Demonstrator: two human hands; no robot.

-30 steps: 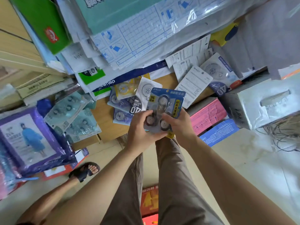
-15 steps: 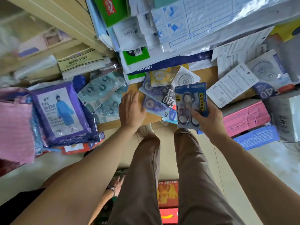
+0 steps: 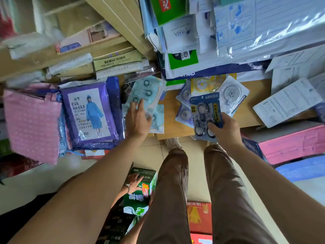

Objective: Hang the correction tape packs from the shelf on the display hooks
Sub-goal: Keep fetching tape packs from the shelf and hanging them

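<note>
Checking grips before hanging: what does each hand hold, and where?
Right hand grips the dark-blue carded correction tape pack by its lower right corner; left hand holds nothing.

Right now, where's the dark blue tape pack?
Right of centre in the head view: the right hand grips the dark blue correction tape pack over the wooden shelf, beside a white tape pack.

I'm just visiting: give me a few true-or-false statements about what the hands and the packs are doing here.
1. The right hand holds the dark blue correction tape pack. True.
2. The left hand grips a yellow pack. False: its fingers are spread open over the pale teal blister packs.
3. The purple raincoat package lies left of the left hand. True.
4. The wooden shelf board is bare of packs. False: several lie there, among them a yellow-carded pack.
</note>
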